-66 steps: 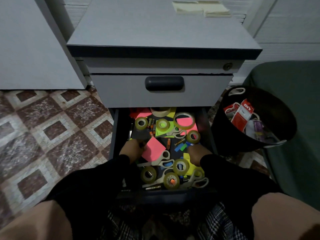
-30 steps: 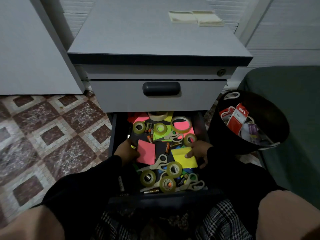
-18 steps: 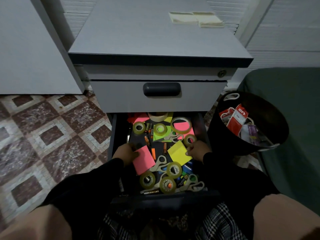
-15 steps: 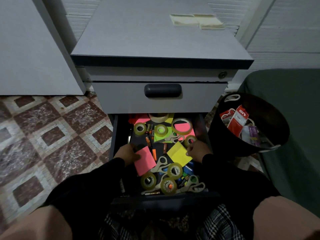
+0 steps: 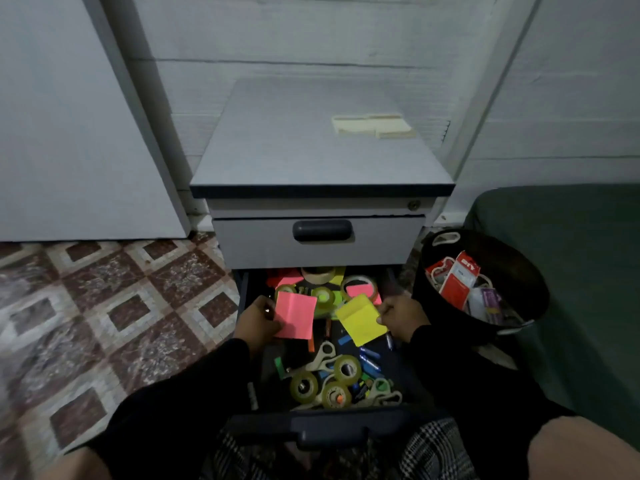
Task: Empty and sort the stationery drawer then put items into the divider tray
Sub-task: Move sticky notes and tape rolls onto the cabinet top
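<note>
Since half a second ago we see both note pads lifted higher above the clutter, and the view has tipped up so the cabinet sits lower in frame. The left hand (image 5: 258,320) grips a flat, square pink sticky-note pad (image 5: 295,315) by its left edge, fingers curled round it; the right hand (image 5: 398,315) pinches a yellow sticky-note pad (image 5: 360,319) by its right corner, the pad tilted like a diamond. Both pads are matte paper and hang over the open bottom drawer (image 5: 246,344), a dark, shallow metal box. Beneath them we make out glossy round tape rolls (image 5: 323,384) clustered toward the near end, pale plastic-handled scissors (image 5: 322,356), small blue cylinders and more neon paper at the far end under wider tape rings. The grey cabinet (image 5: 318,150) above has a smooth laminate top carrying pale cream note pads (image 5: 374,125), and a closed drawer with a dark oval handle (image 5: 322,230). To the right stands a round black bucket (image 5: 530,282) holding red-and-white packets. The floor (image 5: 104,306) is patterned marble-look tile.
</note>
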`<state>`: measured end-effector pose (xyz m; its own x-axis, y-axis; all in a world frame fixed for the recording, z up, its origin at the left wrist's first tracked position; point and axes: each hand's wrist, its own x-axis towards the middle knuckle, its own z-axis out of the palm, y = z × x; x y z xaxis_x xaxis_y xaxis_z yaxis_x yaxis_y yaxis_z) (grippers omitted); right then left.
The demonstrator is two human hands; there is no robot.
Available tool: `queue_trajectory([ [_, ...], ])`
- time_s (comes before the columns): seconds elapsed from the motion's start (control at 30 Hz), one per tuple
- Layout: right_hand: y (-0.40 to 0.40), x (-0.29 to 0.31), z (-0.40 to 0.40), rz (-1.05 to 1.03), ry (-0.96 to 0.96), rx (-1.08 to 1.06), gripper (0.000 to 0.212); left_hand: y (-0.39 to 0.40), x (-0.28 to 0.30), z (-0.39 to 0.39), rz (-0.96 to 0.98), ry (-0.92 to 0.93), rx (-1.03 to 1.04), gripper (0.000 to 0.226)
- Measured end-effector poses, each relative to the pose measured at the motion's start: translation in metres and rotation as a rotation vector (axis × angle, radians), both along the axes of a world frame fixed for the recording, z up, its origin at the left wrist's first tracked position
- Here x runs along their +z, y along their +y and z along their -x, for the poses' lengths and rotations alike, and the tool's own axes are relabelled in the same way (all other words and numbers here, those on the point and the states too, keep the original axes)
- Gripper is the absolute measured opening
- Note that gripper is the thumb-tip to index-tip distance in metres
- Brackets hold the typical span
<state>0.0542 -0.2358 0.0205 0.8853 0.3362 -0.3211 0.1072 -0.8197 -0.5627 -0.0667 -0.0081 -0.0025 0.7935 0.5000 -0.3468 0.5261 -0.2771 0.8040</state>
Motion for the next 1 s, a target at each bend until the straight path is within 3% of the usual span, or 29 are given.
queue_trajectory([
  [0.1, -0.004, 0.027, -0.003, -0.084, 0.024, -0.027, 0.004, 0.003, 0.029, 0.000, 0.056, -0.110, 0.021, 0.032],
  [0.2, -0.007, 0.050, -0.013, -0.127, 0.009, -0.034, 0.033, -0.003, 0.067, -0.009, 0.075, -0.208, 0.039, 0.032],
  [0.43, -0.008, 0.116, -0.037, -0.291, -0.051, -0.073, 0.039, -0.019, 0.156, -0.040, 0.005, -0.368, -0.035, 0.023],
  [0.73, -0.002, 0.172, -0.088, -0.436, -0.143, -0.090, 0.014, -0.009, 0.222, -0.101, -0.155, -0.482, -0.086, 0.021],
  [0.87, 0.007, 0.180, -0.128, -0.459, -0.154, -0.109, 0.028, 0.003, 0.234, -0.144, -0.254, -0.507, -0.090, 0.026],
  [1.0, 0.015, 0.183, -0.168, -0.540, -0.153, -0.208, 0.009, 0.018, 0.240, -0.188, -0.266, -0.506, -0.089, 0.028],
])
